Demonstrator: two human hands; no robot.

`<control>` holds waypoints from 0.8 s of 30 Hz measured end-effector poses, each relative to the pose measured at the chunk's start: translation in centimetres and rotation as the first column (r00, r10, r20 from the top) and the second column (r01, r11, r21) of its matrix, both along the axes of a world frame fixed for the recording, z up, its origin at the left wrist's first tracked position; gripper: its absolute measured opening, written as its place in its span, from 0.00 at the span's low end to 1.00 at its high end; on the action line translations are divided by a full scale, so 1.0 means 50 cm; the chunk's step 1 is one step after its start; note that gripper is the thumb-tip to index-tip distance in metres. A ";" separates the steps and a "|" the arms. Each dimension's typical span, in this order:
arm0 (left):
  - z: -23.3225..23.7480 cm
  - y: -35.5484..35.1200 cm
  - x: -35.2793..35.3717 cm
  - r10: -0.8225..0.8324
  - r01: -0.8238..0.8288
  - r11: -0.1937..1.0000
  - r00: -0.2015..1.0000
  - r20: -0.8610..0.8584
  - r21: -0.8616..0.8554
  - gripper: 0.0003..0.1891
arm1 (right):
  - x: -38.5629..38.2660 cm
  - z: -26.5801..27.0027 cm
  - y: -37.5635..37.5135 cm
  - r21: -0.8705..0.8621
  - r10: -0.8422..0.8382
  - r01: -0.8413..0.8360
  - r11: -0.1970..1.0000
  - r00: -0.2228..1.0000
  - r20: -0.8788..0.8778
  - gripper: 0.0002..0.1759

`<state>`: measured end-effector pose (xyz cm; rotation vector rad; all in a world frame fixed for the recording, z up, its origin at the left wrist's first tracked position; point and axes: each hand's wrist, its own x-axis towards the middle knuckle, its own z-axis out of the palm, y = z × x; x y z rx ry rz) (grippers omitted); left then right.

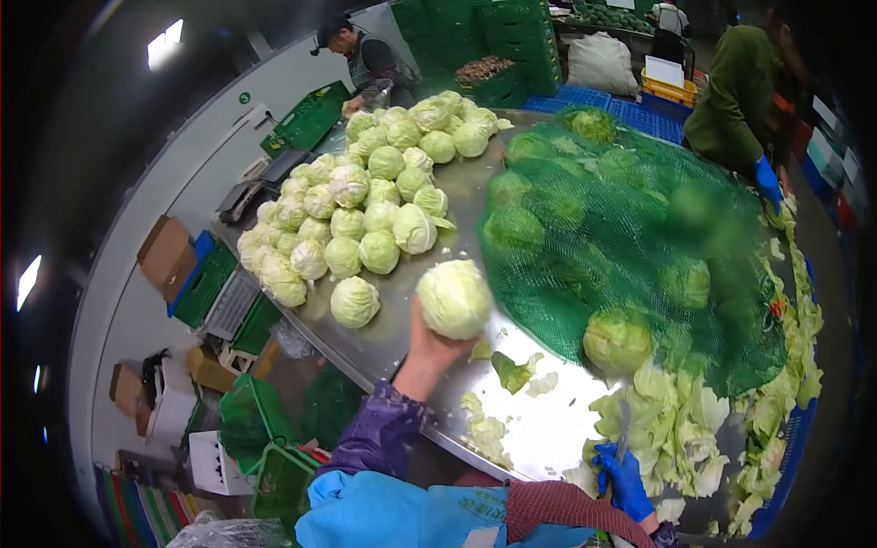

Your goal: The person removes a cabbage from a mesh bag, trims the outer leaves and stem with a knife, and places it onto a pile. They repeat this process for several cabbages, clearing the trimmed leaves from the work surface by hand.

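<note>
My left hand (427, 350), bare, holds a pale trimmed cabbage (454, 299) from below, above the metal table (557, 429). My right hand (627, 482), in a blue glove, is closed round a knife (624, 427) whose blade points up, beside loose cabbage leaves (671, 420). A pile of trimmed cabbages (347, 224) lies on the left of the table. Green netting (585, 247) covers greener cabbages on the right. One untrimmed cabbage (618, 341) rests at the netting's lower edge, above my right hand.
A person (365, 59) stands behind the pile. Another person in a green top (738, 91) works at the far right, with a blue-gloved hand near leaves. Green crates (274, 457) and cardboard boxes (166, 258) stand left of the table. Blue crates (644, 119) sit behind it.
</note>
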<state>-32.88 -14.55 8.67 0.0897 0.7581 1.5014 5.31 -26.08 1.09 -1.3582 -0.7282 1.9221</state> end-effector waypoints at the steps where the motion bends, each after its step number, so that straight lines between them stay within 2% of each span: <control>1: 0.002 0.016 -0.038 0.043 -0.043 0.999 0.999 -0.014 0.004 0.37 | 0.000 -0.012 0.001 0.006 0.004 -0.004 1.000 1.000 -0.008 0.12; 3: -0.011 0.049 -0.121 0.184 -0.186 0.982 0.981 -0.065 -0.014 0.38 | 0.003 -0.039 0.006 -0.014 0.063 -0.063 0.998 0.998 0.028 0.16; 4: -0.012 0.063 -0.162 0.218 -0.224 0.974 0.967 -0.133 -0.027 0.40 | 0.005 -0.054 0.006 -0.016 0.077 -0.077 0.997 0.996 0.040 0.16; 7: -0.020 0.108 -0.271 0.352 -0.352 0.935 0.922 -0.160 0.029 0.43 | 0.028 -0.122 0.003 0.021 0.122 -0.122 0.992 0.992 0.020 0.16; 9: -0.014 0.138 -0.327 0.466 -0.473 0.881 0.871 -0.156 -0.011 0.43 | 0.025 -0.126 0.003 -0.003 0.112 -0.112 0.994 0.994 0.013 0.15; 11: -0.023 0.161 -0.383 0.535 -0.529 0.845 0.835 -0.132 0.081 0.39 | 0.007 -0.081 0.000 -0.041 0.100 -0.096 0.994 0.991 0.085 0.15; 12: -0.092 0.164 -0.459 0.537 -0.429 0.839 0.561 -0.630 0.334 0.38 | 0.001 -0.084 -0.003 -0.050 0.083 -0.079 0.996 0.993 0.078 0.16; 13: -0.109 0.168 -0.457 0.504 -0.163 0.857 0.072 -0.860 0.489 0.38 | -0.004 -0.076 -0.006 -0.070 0.053 -0.047 0.996 0.995 0.079 0.16; 14: -0.105 0.173 -0.472 0.442 -0.271 0.880 0.767 -0.465 0.391 0.40 | -0.003 -0.060 -0.009 -0.064 0.076 -0.069 0.996 0.992 0.098 0.17; 15: -0.173 0.192 -0.547 0.386 -0.144 0.890 0.744 -0.545 0.433 0.40 | -0.010 -0.032 -0.001 -0.053 0.093 -0.087 0.995 0.989 0.117 0.18; 16: 0.059 0.198 -0.315 0.581 -0.582 0.797 0.812 -0.056 -0.163 0.36 | -0.007 -0.021 0.002 -0.006 0.137 -0.138 0.990 0.978 0.156 0.19; 17: 0.059 0.215 -0.295 0.478 -0.496 0.863 0.863 -0.164 -0.099 0.33 | -0.004 -0.017 0.004 0.047 0.181 -0.193 0.980 0.964 0.195 0.20; 18: 0.050 0.220 -0.286 0.372 -0.395 0.918 0.887 -0.273 -0.034 0.30 | -0.004 -0.016 -0.001 0.026 0.116 -0.123 0.992 0.973 0.198 0.20; 19: 0.041 0.220 -0.249 0.181 -0.170 0.984 0.918 -0.353 0.062 0.28 | -0.004 -0.017 -0.004 0.057 0.163 -0.185 0.981 0.950 0.267 0.21; 20: 0.040 0.215 -0.204 0.008 0.061 0.988 0.897 -0.442 0.142 0.26 | 0.002 -0.016 -0.008 0.080 0.221 -0.261 0.962 0.916 0.334 0.22; 21: 0.047 0.205 -0.129 -0.174 0.248 0.967 0.820 -0.546 0.064 0.26 | 0.012 -0.016 -0.011 0.071 0.189 -0.224 0.972 0.924 0.331 0.22; 22: 0.052 0.181 -0.039 -0.336 0.411 0.911 0.700 -0.630 -0.029 0.26 | 0.022 -0.015 -0.013 0.044 0.222 -0.267 0.963 0.872 0.437 0.22; 23: 0.056 0.156 0.050 -0.469 0.590 0.800 0.503 -0.726 -0.109 0.28 | 0.033 -0.016 -0.013 0.010 0.260 -0.313 0.950 0.804 0.535 0.22; 24: 0.053 0.130 0.125 -0.551 0.725 0.657 0.272 -0.789 -0.208 0.31 | 0.054 -0.022 -0.017 0.063 0.192 -0.257 0.964 0.843 0.503 0.23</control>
